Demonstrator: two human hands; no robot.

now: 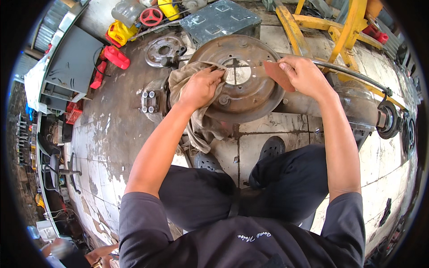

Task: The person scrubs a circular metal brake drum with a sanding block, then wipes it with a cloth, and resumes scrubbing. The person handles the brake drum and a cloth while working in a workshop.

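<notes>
In front of me lies a large round rusty-brown metal brake backing plate [252, 105], with a round hole in its middle and smaller holes around it. My left hand [201, 89] grips a beige rag [199, 129] at the plate's left edge, and the cloth hangs down over the rim. Over the plate's right side, my right hand [306, 78] pinches a folded reddish-brown sheet of sandpaper [278, 78] between thumb and fingers. Whether the sandpaper touches the plate I cannot tell.
Beyond the plate stand a dark metal box [221, 20] and a yellow steel frame [346, 35]. A second round metal part [164, 50] lies at the far left. A thick axle housing [348, 105] extends right. Red and yellow containers [119, 33] sit near a grey cabinet [71, 58].
</notes>
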